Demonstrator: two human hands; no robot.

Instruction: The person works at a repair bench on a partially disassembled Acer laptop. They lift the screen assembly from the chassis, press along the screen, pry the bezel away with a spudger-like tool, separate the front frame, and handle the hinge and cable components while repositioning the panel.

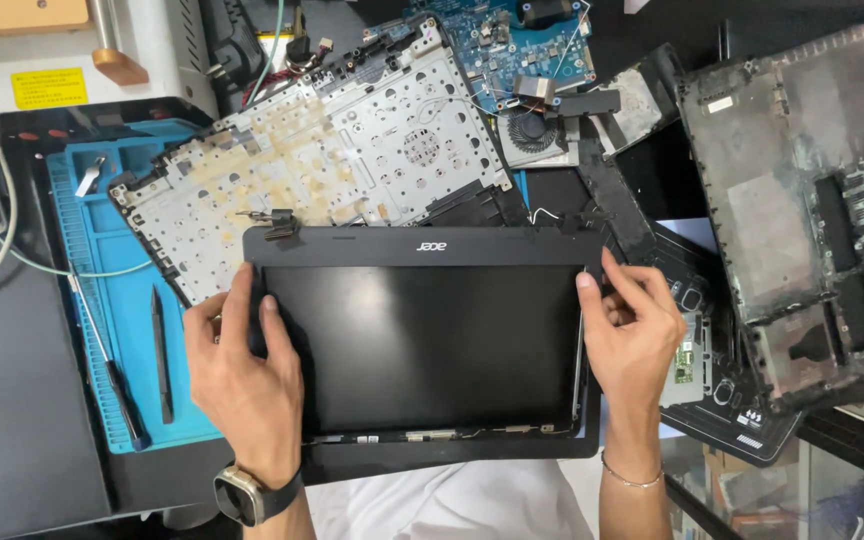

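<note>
Both hands grip the laptop screen (422,340) lying near on the worktop, left hand (244,375) fingers curled over its left edge, right hand (634,335) pinching the right bezel, apparently mid-prying, which calls for gentle, even leverage.

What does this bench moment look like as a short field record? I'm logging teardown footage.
left hand: left hand grips the left edge of the laptop screen assembly
right hand: right hand pinches the screen's right bezel edge
behind screen: metal keyboard frame, motherboard with fan
left side: blue work mat with screwdriver and black pry tool
right side: laptop bottom cover
</note>
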